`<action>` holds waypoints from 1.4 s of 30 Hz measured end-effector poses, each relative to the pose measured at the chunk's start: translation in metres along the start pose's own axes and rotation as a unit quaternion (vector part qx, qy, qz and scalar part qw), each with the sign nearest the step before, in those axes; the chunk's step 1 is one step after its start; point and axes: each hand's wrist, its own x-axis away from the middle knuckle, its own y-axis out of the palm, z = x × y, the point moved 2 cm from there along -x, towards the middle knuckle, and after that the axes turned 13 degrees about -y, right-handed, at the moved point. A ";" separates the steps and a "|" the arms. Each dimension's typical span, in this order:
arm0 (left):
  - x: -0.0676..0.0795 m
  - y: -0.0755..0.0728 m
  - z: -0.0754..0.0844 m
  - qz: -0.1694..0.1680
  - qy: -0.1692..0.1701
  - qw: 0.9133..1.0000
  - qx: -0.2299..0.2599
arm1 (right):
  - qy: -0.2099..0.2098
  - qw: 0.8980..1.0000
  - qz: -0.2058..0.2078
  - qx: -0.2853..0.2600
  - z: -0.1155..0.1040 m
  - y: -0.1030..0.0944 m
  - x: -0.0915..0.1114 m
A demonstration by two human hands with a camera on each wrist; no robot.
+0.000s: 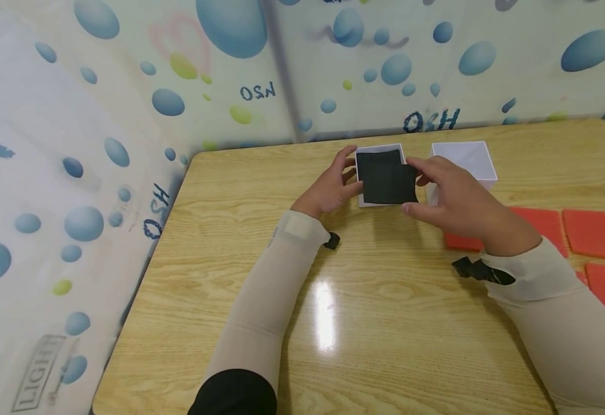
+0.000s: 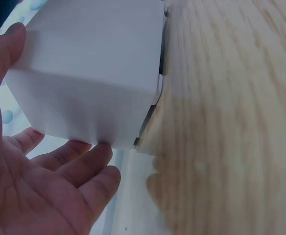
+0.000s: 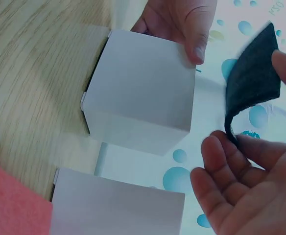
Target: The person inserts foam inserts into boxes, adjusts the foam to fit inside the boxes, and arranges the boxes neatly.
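Note:
My left hand (image 1: 327, 191) holds the left side of an open-topped white box (image 2: 91, 63). In the left wrist view its thumb lies against one wall and its fingertips touch another. My right hand (image 1: 460, 199) pinches a thin, square black felt-like pad (image 1: 389, 184) between thumb and fingers. That pad overlaps the box mouth in the head view; from the right wrist it shows bent, held above the rim level of the box. More black material (image 1: 379, 158) shows inside the box, behind the held pad.
A second open white box (image 1: 463, 158) stands right of the first, partly behind my right hand. Several red square pads (image 1: 595, 233) lie on the wood-grain table (image 1: 219, 242) at the right. A patterned sheet (image 1: 323, 63) hangs along the table's back and left sides.

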 end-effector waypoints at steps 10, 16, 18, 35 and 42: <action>0.000 0.001 0.001 -0.008 -0.003 1.000 0.014 | 0.027 0.999 0.013 0.026 -0.002 -0.001 -0.007; -0.001 0.001 -0.001 0.001 -0.010 1.000 0.016 | 0.032 0.999 0.011 0.039 -0.002 -0.004 -0.019; -0.001 0.000 -0.001 0.002 -0.010 1.000 0.014 | 0.039 0.998 0.005 0.040 -0.002 -0.004 -0.024; 0.001 0.001 0.001 -0.003 -0.008 1.000 0.007 | 0.079 0.992 -0.025 0.092 0.005 0.009 -0.041; 0.001 0.001 0.001 0.003 -0.002 1.000 0.004 | 0.077 0.991 0.007 0.112 0.003 0.017 -0.043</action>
